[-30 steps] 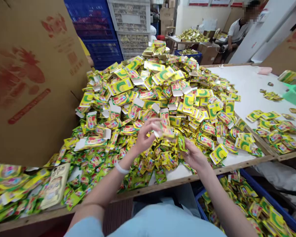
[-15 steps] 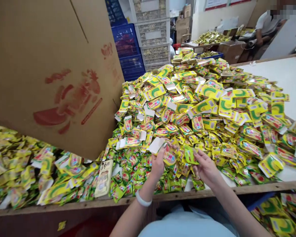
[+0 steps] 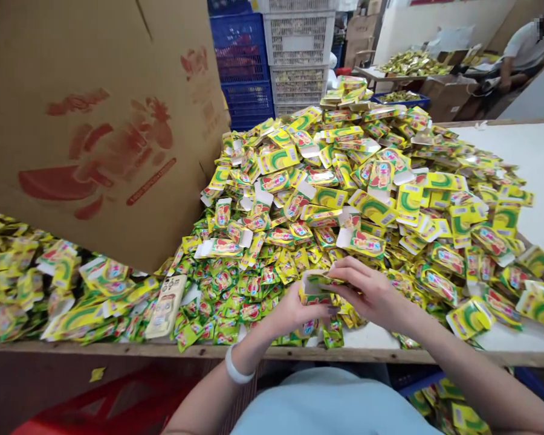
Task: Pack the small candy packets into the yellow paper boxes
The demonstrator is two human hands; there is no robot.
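My left hand (image 3: pixel 288 317) is closed around a small yellow candy box (image 3: pixel 309 297) whose white-lined top is open. My right hand (image 3: pixel 374 296) meets it at the open end, its fingers pinching a small candy packet (image 3: pixel 330 281) at the mouth of the box. How far the packet is inside is hidden by the fingers. Below and around the hands lie loose green and yellow packets (image 3: pixel 249 290). Beyond them rises a large heap of yellow boxes (image 3: pixel 367 205), many with white flaps open.
A big cardboard carton (image 3: pixel 104 78) stands tilted at left over more packets. A phone (image 3: pixel 165 307) lies near the wooden table edge (image 3: pixel 185 355). Stacked crates (image 3: pixel 297 42) stand behind, and a person (image 3: pixel 521 51) sits at the back right. A red stool (image 3: pixel 104 405) is below.
My hands have come together: my right hand brought the green packet from the right to the open box in my left. The view has shifted, so the carton and phone appear further left.
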